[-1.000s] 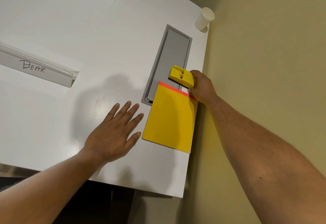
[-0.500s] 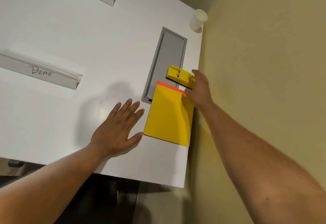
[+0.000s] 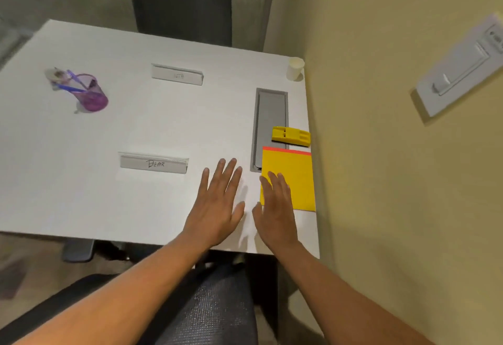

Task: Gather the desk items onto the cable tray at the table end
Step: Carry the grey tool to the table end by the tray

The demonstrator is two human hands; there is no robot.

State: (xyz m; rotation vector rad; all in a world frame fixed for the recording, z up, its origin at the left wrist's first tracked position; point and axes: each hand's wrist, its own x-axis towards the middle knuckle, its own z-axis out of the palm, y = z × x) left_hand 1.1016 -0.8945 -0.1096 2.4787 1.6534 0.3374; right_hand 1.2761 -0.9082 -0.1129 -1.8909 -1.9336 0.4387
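Observation:
A grey recessed cable tray (image 3: 270, 110) runs along the right end of the white table (image 3: 141, 132). A yellow stapler-like block (image 3: 291, 136) lies across the tray's right edge, with no hand on it. Just below it a yellow pad with a red top strip (image 3: 292, 173) covers the tray's near corner. My right hand (image 3: 275, 206) lies flat with straight fingers, its fingertips over the pad's left edge. My left hand (image 3: 217, 203) rests flat on the table to the left of the pad, holding nothing.
Two clear name plates stand on the table, one marked "Bear" (image 3: 153, 163) and one further back (image 3: 177, 75). A purple pen cup (image 3: 89, 93) sits far left, a white paper cup (image 3: 294, 68) at the back right corner. A yellow wall borders the right.
My right hand has let go of the yellow block and drawn back toward me onto the pad's near left part. The view has pulled back and shows the whole table.

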